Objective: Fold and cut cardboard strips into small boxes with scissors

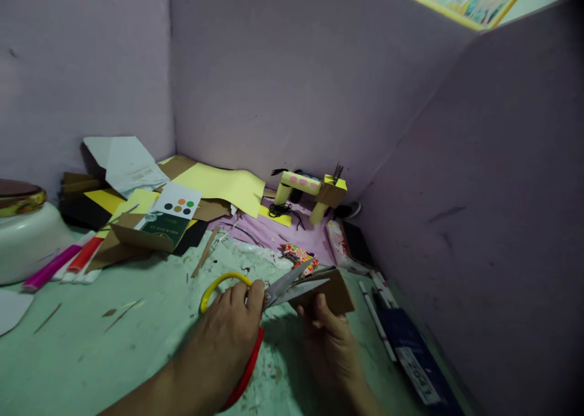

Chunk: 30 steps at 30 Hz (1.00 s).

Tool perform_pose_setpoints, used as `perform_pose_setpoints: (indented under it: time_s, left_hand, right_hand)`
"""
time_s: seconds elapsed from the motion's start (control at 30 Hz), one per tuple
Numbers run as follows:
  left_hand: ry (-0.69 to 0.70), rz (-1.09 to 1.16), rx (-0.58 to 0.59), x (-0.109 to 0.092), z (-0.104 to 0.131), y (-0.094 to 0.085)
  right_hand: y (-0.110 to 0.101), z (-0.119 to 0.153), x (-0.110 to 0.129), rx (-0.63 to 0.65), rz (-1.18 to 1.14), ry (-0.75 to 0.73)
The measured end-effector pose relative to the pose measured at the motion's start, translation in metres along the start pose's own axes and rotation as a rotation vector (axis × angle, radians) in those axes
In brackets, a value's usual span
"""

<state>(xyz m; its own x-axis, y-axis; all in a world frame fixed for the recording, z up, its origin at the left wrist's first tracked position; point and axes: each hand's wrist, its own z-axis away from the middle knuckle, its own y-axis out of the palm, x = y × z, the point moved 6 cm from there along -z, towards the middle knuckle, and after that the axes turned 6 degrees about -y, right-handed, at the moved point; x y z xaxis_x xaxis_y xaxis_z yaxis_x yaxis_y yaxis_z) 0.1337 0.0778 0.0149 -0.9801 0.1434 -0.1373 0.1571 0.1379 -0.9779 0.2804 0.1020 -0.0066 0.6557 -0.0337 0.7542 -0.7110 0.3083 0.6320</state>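
Note:
My left hand (228,325) is closed around scissors (283,289) that have one yellow and one red handle loop. The scissor blades are parted and point right, reaching the edge of a small brown cardboard piece (337,291). My right hand (331,337) pinches that cardboard from below, with the thumb on its near face. Whether cardboard lies between the two blades is hard to tell. Behind the hands, a yellow paper animal figure (302,183) with pink spots and a brown cardboard head stands near the wall.
Paper and cardboard sheets (219,185) are piled at the back left, beside markers (52,268) and a white rounded object (30,239). A patterned packet (298,256) lies beyond the scissors. At right are white sticks (378,322) and a dark blue box (417,361). Walls enclose the back and right.

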Motion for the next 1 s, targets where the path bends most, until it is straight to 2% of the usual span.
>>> perform_pose_setpoints:
  time_s: [0.13, 0.33, 0.6, 0.73, 0.87, 1.0]
  left_hand:
    - [0.083, -0.023, -0.049, -0.001, 0.003, -0.005]
    - [0.073, -0.019, 0.079, 0.000, 0.003, -0.002]
    - [0.093, -0.017, 0.135, 0.002, 0.002, 0.000]
    - [0.116, 0.000, 0.153, -0.002, 0.000, -0.007]
    - [0.072, -0.056, 0.178, -0.007, -0.004, -0.013]
    - [0.072, -0.042, 0.182, -0.007, -0.003, -0.014]
  right_hand:
    - [0.001, 0.002, 0.001, 0.000, 0.013, -0.011]
    - [-0.002, 0.003, 0.000, -0.069, -0.026, 0.017]
    - [-0.008, 0.000, -0.005, 0.025, 0.011, 0.030]
    - [-0.010, -0.003, -0.004, 0.039, 0.040, -0.014]
    - [-0.010, -0.004, -0.005, 0.072, 0.067, -0.046]
    - [-0.011, -0.003, -0.005, 0.043, 0.059, -0.042]
